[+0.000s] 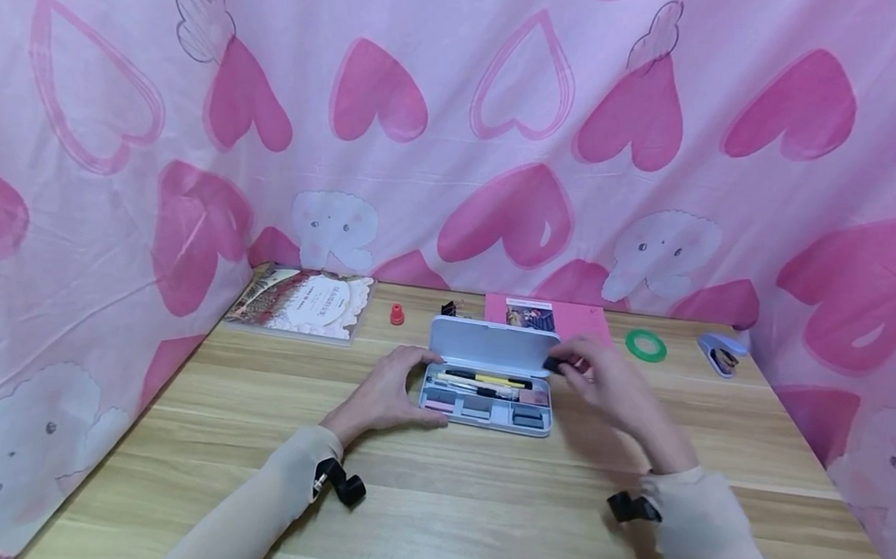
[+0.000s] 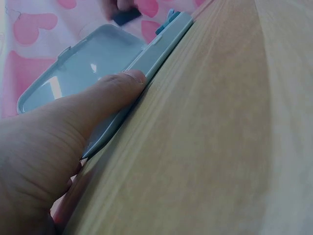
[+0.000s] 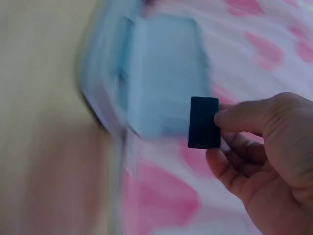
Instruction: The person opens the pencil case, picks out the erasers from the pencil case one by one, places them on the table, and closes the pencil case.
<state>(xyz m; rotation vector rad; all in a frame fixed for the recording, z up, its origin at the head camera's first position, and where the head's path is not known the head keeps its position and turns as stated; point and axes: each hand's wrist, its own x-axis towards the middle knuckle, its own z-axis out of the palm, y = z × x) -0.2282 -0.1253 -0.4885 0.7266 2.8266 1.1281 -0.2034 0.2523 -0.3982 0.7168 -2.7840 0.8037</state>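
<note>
A pale blue pencil case (image 1: 493, 346) lies on the table with its lid raised. Inside it are several pens and pencils (image 1: 489, 381), and the front compartments hold small blocks, among them a pink one (image 1: 438, 405) and dark ones (image 1: 528, 418). My left hand (image 1: 386, 398) grips the left end of the case, its thumb along the front side in the left wrist view. Between thumb and fingers, my right hand (image 1: 612, 382) pinches a small black rectangular eraser (image 3: 204, 122), raised near the lid's right edge.
Along the back lie a booklet (image 1: 304, 302), a small red item (image 1: 397, 314), a black binder clip (image 1: 449, 310) and a pink notebook (image 1: 581, 319). Farther right are a green tape roll (image 1: 646, 356) and a light purple stapler (image 1: 715, 358). Heart-patterned curtains (image 1: 393, 160) enclose the table.
</note>
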